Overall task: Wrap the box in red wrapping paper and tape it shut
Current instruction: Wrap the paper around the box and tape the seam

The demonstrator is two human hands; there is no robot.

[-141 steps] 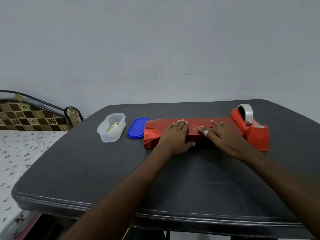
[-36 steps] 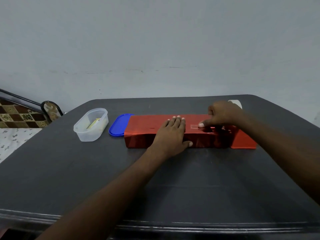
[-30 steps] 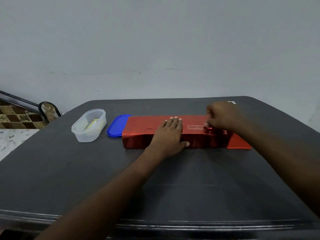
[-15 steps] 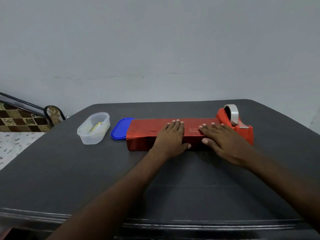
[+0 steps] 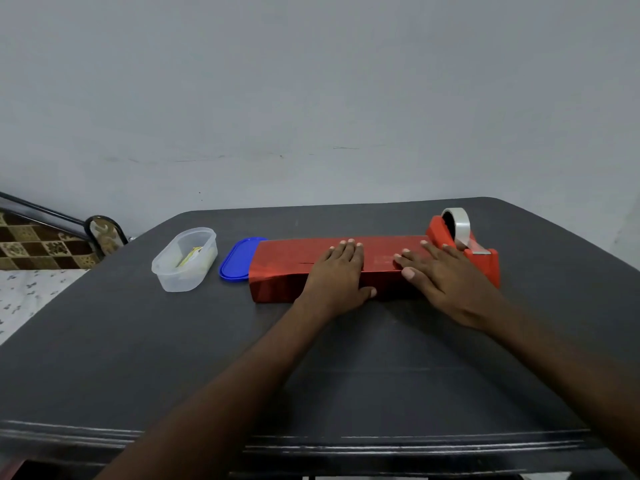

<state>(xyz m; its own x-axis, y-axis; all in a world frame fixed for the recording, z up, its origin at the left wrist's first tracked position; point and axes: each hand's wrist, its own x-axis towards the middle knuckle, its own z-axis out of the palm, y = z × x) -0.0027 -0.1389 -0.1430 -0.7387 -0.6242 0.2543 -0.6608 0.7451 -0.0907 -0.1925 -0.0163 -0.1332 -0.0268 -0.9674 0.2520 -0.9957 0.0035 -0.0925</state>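
Note:
A long box wrapped in shiny red paper (image 5: 287,261) lies across the middle of the dark table (image 5: 138,358). My left hand (image 5: 341,275) presses flat on its top near the middle, fingers straight, thumb down the front face. My right hand (image 5: 446,275) lies flat on the box's right part, its fingers over a strip of clear tape (image 5: 382,260) on the paper seam. A red tape dispenser (image 5: 481,261) with a clear roll stands at the box's right end.
A clear plastic tub (image 5: 185,259) with small items inside stands left of the box, and its blue lid (image 5: 237,259) lies flat between them. A bed with a patterned headboard (image 5: 31,244) is beyond the table's left edge. A grey wall is behind.
My right hand came off the dispenser, set a tape strip on the seam and now lies flat over it. The left hand has kept pressing the box.

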